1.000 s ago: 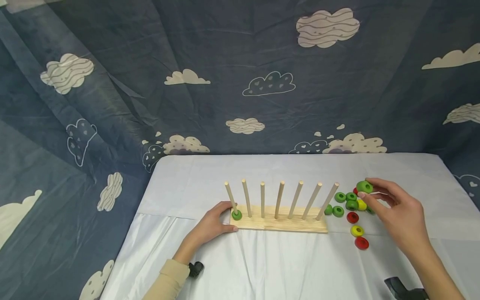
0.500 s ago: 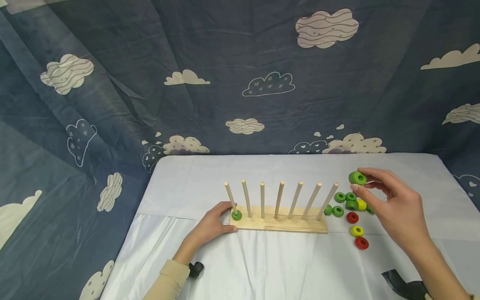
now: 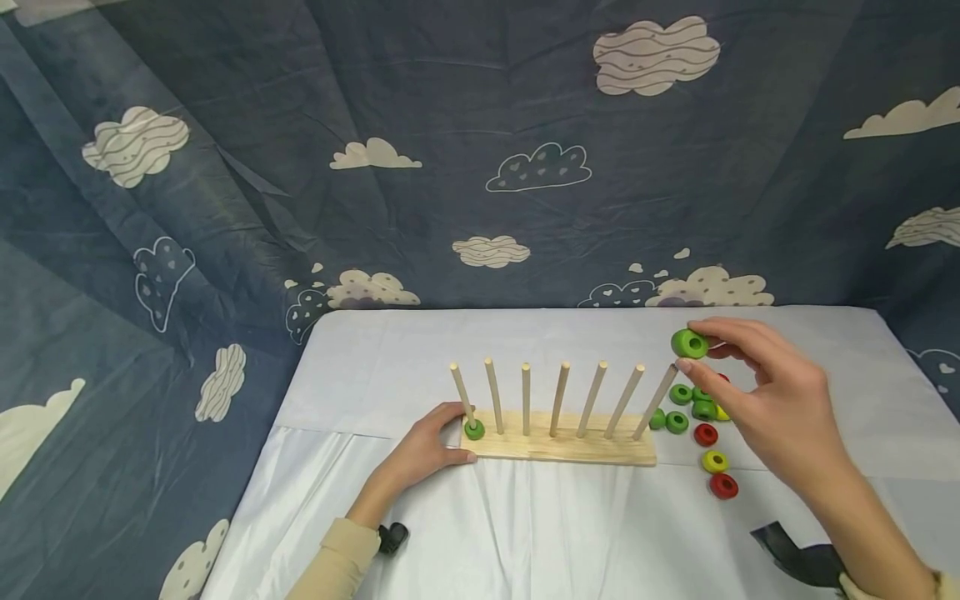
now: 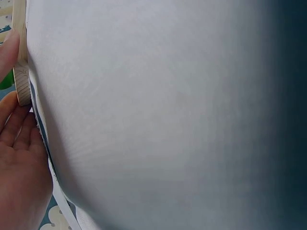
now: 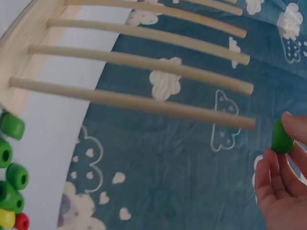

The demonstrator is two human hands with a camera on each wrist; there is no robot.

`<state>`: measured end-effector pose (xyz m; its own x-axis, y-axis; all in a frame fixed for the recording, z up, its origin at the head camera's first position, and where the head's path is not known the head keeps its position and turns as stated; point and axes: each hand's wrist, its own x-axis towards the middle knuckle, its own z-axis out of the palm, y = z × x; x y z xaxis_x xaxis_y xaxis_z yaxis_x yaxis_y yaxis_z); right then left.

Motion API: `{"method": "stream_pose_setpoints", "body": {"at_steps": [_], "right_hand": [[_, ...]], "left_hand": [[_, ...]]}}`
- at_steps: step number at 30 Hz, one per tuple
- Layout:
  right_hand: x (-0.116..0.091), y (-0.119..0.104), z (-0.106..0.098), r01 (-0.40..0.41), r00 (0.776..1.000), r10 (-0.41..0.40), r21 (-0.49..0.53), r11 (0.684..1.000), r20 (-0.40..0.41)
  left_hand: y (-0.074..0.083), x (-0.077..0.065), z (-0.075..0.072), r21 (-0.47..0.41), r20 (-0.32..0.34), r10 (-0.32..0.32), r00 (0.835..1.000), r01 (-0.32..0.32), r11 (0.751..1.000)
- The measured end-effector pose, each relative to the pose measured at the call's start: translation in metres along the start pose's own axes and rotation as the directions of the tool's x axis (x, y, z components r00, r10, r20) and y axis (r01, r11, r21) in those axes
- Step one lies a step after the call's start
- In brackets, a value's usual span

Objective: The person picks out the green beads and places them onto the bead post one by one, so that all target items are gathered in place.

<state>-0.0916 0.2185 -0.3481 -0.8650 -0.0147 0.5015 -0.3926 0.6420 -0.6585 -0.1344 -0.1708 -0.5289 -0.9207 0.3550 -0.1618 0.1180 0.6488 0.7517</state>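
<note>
A flat wooden base carries a row of several upright pegs. Around the foot of the leftmost peg sits one green bead. My left hand grips the base's left end, thumb at the front and fingers behind; the left wrist view shows the base's end between them. Between thumb and fingertips my right hand pinches another green bead, its hole facing the camera. That bead is up beside the top of the rightmost peg, just off the peg's tip in the right wrist view.
Right of the base lie several loose green beads, partly covered by the right hand. Red beads and a yellow bead lie nearer the front. A white cloth covers the table; a dark cloud-patterned curtain hangs behind.
My right hand has carried the pinched green bead up and left, from over the loose beads to the rightmost peg's top. My left hand and the base have stayed in place.
</note>
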Motion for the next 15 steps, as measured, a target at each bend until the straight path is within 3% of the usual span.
{"method": "stream_pose_setpoints", "body": {"at_steps": [8, 15], "right_hand": [[0.009, -0.016, 0.008, 0.104, 0.993, -0.1, -0.071, 0.992, 0.058], [0.018, -0.024, 0.015, 0.196, 0.977, -0.19, -0.056, 0.979, 0.098]], "left_hand": [[0.0, 0.0, 0.0, 0.001, -0.002, 0.006, 1.0, -0.006, 1.0], [0.001, 0.0, 0.0, 0.0, 0.005, -0.009, 1.0, 0.009, 1.0]]}}
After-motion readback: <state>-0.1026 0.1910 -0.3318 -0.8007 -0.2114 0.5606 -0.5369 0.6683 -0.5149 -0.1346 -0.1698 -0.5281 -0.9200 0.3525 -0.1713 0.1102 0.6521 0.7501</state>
